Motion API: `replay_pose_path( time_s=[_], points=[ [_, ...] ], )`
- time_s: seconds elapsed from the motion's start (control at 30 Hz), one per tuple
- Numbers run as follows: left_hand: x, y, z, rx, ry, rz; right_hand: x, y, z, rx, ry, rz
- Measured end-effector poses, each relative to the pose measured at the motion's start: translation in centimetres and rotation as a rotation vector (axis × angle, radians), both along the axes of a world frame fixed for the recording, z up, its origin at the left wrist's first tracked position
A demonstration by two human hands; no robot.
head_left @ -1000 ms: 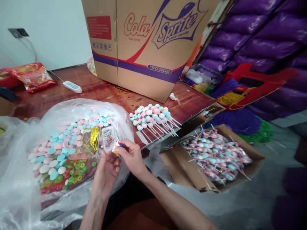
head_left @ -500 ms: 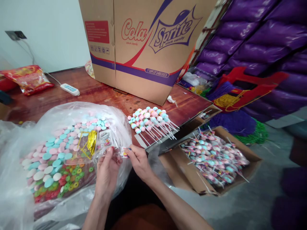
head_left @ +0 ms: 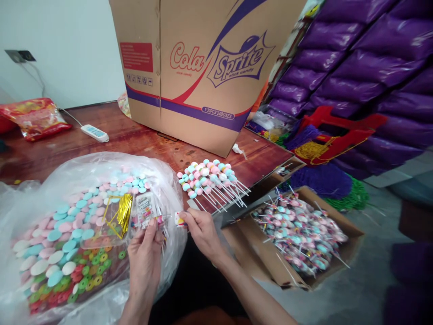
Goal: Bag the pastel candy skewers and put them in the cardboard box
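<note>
My left hand is closed in a pinch, thumb on top, on a crumpled clear plastic wrapper with a bit of pink. Just beyond its thumb lies a stack of clear printed wrappers. To the right, my right hand pinches a small white printed card with red and yellow marks between thumb and finger. Whether card and wrapper are joined I cannot tell. Beyond my right hand lies a pile of candy skewers, pink, blue and white on white sticks.
Left, a plastic sheet bears loose pastel candies, gummy rings and a clear tray with gold twist ties. A carton stands at the back. Lower right, an open box holds wrapped skewers.
My hands have moved slightly apart, the left one leftward and the right one slightly rightward with the card. The camera view has shifted a little; the skewer pile looks unchanged.
</note>
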State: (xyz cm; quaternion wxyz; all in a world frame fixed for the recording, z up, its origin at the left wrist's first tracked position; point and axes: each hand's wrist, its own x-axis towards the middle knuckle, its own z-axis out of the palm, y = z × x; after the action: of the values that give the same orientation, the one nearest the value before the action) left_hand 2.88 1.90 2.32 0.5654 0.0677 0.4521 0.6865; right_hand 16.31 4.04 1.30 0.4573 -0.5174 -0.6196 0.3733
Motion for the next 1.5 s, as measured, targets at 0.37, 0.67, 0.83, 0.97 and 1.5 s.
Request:
replay_pose_path(
  time_s=[0.37,0.67,0.83,0.97,1.5],
  points=[
    [-1.8,1.8,-0.4,-0.017,-0.038,0.093,6.0,7.6,3.2,0.231,-1.144,-0.502],
    [-2.3,2.1,-0.1,-0.117,-0.164,0.072,7.5,6.0,1.0,0.333,-0.732,-0.59],
    [-2.5,2.5,0.1,-0.162,-0.229,0.033,6.5,0.5,2.0,0.263,-0.19,-0.384],
    [-2.4,2.5,0.0,-0.173,-0.253,0.025,5.9,-2.3,2.0,0.239,-0.121,-0.27],
    [-2.7,1.7,-1.4,-0.02,0.062,-0.036,7.9,-2.9,2.0,0.271,-0.336,-0.019]
  ],
)
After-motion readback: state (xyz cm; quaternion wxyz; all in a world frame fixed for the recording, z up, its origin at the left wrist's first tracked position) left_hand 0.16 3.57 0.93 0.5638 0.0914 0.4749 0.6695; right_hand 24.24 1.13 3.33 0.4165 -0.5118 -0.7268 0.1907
